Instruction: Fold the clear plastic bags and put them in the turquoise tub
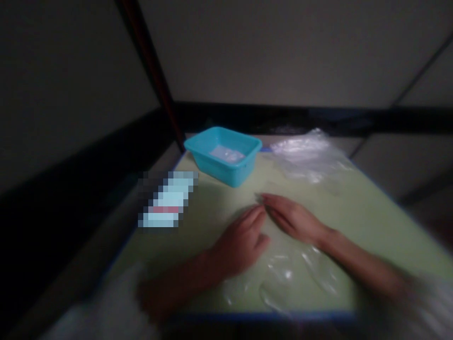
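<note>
Green tabletop [354,212], left grip [240,240], right grip [296,218], clear plastic [283,275] beside both

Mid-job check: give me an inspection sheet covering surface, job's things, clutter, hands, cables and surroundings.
Surface: green table with blue edging.
Job's things: clear plastic near the front edge, around and between the forearms.
Clutter: basin with pale contents, toward the far edge; plastic heap right of it; pixelated item at left.
Hands: left hand and right hand, fingertips close together; grip unclear through blur.
Cables: nothing seen.
Surroundings: dim; pale wall behind, reddish pole at far left.
</note>
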`<control>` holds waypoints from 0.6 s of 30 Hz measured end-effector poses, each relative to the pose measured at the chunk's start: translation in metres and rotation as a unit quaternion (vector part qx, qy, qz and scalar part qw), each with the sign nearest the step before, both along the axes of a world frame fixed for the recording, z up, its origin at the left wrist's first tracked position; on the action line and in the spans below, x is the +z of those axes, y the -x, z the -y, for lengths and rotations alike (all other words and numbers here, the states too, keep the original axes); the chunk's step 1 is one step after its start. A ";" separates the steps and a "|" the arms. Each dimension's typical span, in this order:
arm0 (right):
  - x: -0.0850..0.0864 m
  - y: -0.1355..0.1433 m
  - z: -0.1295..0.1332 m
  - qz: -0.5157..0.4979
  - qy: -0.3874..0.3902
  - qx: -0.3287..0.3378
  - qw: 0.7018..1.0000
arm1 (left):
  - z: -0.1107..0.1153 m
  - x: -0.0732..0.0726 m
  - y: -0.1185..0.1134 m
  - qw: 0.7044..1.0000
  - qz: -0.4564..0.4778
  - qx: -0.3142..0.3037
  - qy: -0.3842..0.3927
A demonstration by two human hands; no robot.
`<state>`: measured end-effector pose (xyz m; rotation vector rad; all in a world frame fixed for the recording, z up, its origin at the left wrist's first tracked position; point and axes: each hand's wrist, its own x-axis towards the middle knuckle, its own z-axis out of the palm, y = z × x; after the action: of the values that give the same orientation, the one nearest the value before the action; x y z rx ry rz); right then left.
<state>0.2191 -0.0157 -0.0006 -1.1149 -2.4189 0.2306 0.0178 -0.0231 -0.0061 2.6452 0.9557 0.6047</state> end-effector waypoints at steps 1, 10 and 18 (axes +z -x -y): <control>-0.001 0.002 0.000 0.003 0.006 0.007 1.000 | 0.002 -0.002 -0.001 1.000 -0.029 0.008 -0.008; -0.013 0.003 -0.015 0.091 0.061 -0.011 0.994 | 0.007 -0.014 0.002 0.988 -0.137 0.027 -0.062; -0.017 -0.015 -0.035 0.138 0.067 -0.080 0.985 | 0.007 -0.015 0.003 0.987 -0.147 0.031 -0.064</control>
<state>0.2345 0.0192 -0.0176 -1.4823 -2.5648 0.2001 0.0147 -0.0302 -0.0208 2.8832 1.1169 0.3007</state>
